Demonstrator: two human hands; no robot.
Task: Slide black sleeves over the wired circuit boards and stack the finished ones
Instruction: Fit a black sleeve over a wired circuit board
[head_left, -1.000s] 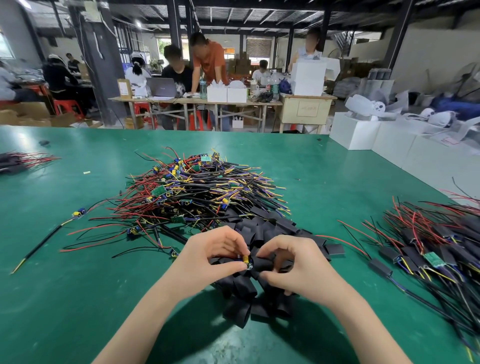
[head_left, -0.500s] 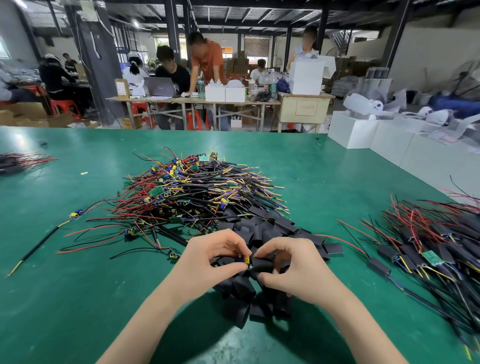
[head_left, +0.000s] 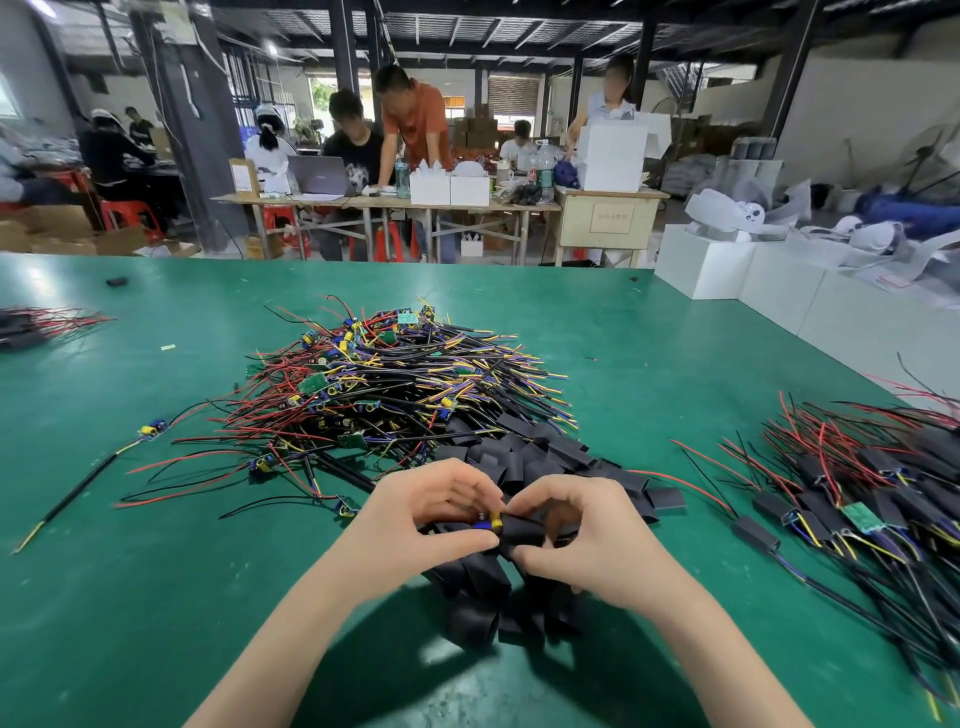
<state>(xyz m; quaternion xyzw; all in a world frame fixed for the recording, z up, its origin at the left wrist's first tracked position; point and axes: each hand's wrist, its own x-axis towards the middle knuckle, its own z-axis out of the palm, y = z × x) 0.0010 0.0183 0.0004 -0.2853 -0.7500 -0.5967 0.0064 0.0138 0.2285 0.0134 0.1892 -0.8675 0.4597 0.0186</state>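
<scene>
Head view: our left hand (head_left: 434, 514) pinches a circuit board (head_left: 488, 521); our right hand (head_left: 582, 535) pinches a black sleeve (head_left: 524, 531) against it, above the table (head_left: 130, 597).

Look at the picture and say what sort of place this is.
Probably a small electronics assembly workshop: a heap of wired circuit boards and loose black sleeves on a green workbench, with other workers at tables behind.

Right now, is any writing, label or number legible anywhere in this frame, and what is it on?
Nothing can be read.
Label on the beige cabinet: printed characters, too blurred to read.
Sheet on the brown box: print too small.
Circuit boards in the wired pile: no legible markings.
</scene>
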